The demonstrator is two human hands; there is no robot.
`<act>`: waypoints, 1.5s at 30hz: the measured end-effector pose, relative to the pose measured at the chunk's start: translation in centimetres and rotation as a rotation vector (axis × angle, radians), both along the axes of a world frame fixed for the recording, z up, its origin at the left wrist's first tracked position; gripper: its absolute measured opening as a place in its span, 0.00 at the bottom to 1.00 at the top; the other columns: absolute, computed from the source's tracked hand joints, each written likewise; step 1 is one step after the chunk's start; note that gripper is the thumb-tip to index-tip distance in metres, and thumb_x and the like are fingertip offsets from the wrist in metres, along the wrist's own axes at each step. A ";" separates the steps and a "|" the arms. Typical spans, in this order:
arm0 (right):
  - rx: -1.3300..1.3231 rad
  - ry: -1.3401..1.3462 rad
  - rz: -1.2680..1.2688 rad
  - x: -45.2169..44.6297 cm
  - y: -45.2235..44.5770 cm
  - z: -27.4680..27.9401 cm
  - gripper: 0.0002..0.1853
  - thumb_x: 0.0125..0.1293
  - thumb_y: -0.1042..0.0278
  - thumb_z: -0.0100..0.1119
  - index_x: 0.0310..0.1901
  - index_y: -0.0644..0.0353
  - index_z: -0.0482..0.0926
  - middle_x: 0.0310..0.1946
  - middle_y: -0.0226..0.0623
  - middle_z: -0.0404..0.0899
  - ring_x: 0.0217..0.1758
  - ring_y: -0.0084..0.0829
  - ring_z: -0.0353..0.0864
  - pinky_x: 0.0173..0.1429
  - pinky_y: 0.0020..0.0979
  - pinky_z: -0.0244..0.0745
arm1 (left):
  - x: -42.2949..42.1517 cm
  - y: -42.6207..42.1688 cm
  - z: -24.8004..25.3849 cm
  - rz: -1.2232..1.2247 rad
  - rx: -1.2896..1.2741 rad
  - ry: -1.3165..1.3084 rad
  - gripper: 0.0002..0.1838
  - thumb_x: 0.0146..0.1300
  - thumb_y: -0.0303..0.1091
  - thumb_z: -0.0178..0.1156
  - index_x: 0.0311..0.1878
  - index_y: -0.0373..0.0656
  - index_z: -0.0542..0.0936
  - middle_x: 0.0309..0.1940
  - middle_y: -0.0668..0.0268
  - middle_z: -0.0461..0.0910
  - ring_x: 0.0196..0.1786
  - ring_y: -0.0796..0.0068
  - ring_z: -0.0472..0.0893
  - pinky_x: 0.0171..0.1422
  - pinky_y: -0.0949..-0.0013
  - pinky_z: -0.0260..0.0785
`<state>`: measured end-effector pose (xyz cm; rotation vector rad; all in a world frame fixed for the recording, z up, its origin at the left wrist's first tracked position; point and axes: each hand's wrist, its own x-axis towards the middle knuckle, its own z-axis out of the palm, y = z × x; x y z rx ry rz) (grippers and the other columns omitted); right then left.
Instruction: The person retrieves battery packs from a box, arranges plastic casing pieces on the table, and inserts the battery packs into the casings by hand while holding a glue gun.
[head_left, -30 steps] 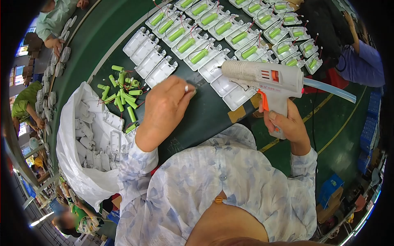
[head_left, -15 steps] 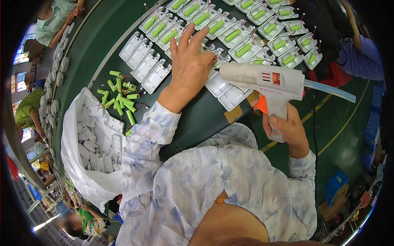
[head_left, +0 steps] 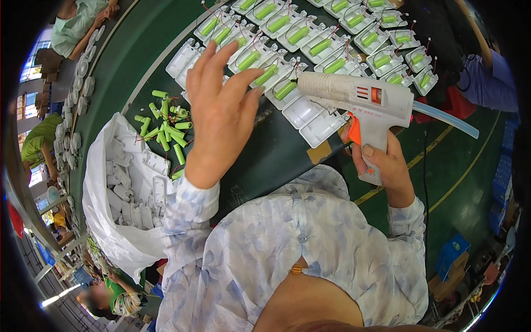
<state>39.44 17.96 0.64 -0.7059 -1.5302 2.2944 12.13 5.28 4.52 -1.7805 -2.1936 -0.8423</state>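
My right hand (head_left: 387,160) grips a white hot glue gun (head_left: 354,94) by its handle, with fingers by the orange trigger (head_left: 354,130). A clear glue stick (head_left: 448,119) pokes out of the gun's back. The nozzle points left, close above a white plastic housing with a green battery cell (head_left: 285,90) lying in it. My left hand (head_left: 221,116) hovers over the housings with its fingers spread and holds nothing visible. Beneath the gun are white housings (head_left: 321,126) without cells. A heap of green wired cells (head_left: 166,130) lies left of my left hand.
Rows of white housings with green cells (head_left: 298,36) cover the far part of the dark table. A white sack (head_left: 119,232) of white plastic parts stands at the left. Round white parts (head_left: 83,88) line another bench. Co-workers sit at the left and the upper right (head_left: 489,83).
My left hand has drawn back to the left from the housing near the nozzle, and its fingers have spread. A green cell now shows there. The glue gun has hardly moved.
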 end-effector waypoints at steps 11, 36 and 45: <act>-0.045 -0.042 -0.022 1.1 -0.8 0.0 0.23 0.65 0.70 0.53 0.60 0.69 0.68 0.48 0.42 0.77 0.25 0.21 0.73 0.30 0.24 0.68 | -2.3 -6.4 1.4 0.202 -0.013 -0.137 0.13 0.57 0.25 0.68 0.46 0.41 0.84 0.55 0.57 0.80 0.61 0.52 0.77 0.66 0.56 0.67; -0.382 0.182 -0.088 0.5 -1.5 -1.0 0.43 0.55 0.65 0.66 0.70 0.67 0.56 0.66 0.60 0.69 0.22 0.29 0.77 0.25 0.27 0.76 | -7.0 -12.1 -1.6 0.399 -0.039 -0.146 0.09 0.54 0.24 0.69 0.39 0.42 0.84 0.36 0.63 0.77 0.37 0.68 0.76 0.40 0.67 0.69; -0.276 0.169 -0.052 1.7 -0.8 -0.5 0.38 0.54 0.68 0.61 0.68 0.70 0.62 0.62 0.57 0.73 0.23 0.30 0.78 0.25 0.29 0.75 | 0.0 -8.6 -3.5 -0.081 0.042 -0.291 0.12 0.49 0.19 0.65 0.39 0.39 0.80 0.33 0.59 0.76 0.32 0.61 0.79 0.34 0.64 0.72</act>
